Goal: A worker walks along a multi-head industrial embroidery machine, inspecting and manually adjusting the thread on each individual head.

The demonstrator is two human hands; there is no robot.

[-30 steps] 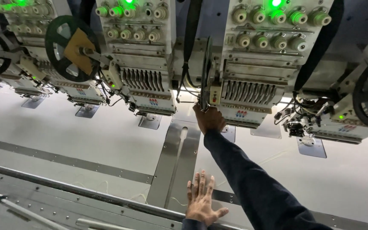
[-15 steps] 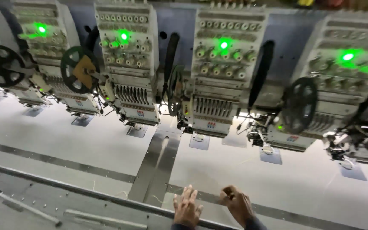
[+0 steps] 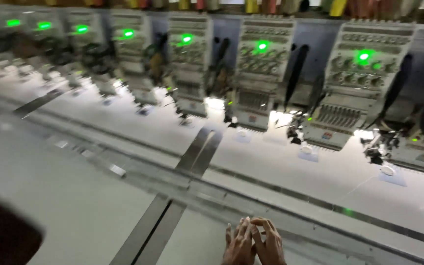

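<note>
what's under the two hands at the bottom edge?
The left hand and right hand lie together, fingers overlapping, on the pale grey machine table. Only bare table shows around them; whatever sits beneath the palms is covered.

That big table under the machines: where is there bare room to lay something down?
Bare patches: the pale table left of the dark strip, and the band between the metal rail and the machine heads. Right under the heads it is crowded. Both hands lie together at the near edge.
</note>
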